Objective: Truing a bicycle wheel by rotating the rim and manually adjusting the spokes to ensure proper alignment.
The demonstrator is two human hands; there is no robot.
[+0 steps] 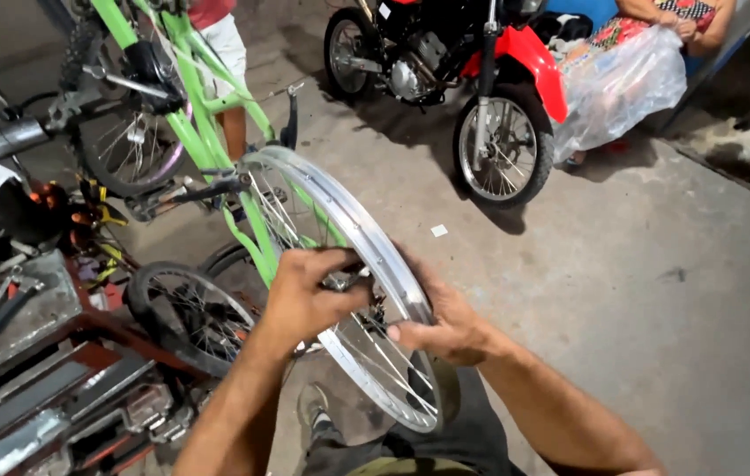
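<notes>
we see a bare silver bicycle wheel rim (366, 238) with its spokes held upright between both hands, its top arching up and away from them and its lower edge dropping below the wrists toward the person's lap. the left hand (309, 291) is closed around the hub (339, 282) at the wheel's centre, fingers curled over the axle area. the right hand (445, 322) lies against the rim's near side, thumb and fingers pinching the metal edge, just beside the left hand with only spokes between them.

just beyond the left hand stands a green bicycle frame (207, 115), its tube passing behind the rim. below and to the left of the left hand lies a smaller black-tyred wheel (190, 313), near a cluttered metal workbench (31, 308) farther left. well beyond the right hand a red motorcycle (481, 79) is parked on the concrete floor (657, 308), and past it a seated person holds a clear plastic bag (626, 84). a small scrap of white paper (438, 230) lies on the floor above the right hand.
</notes>
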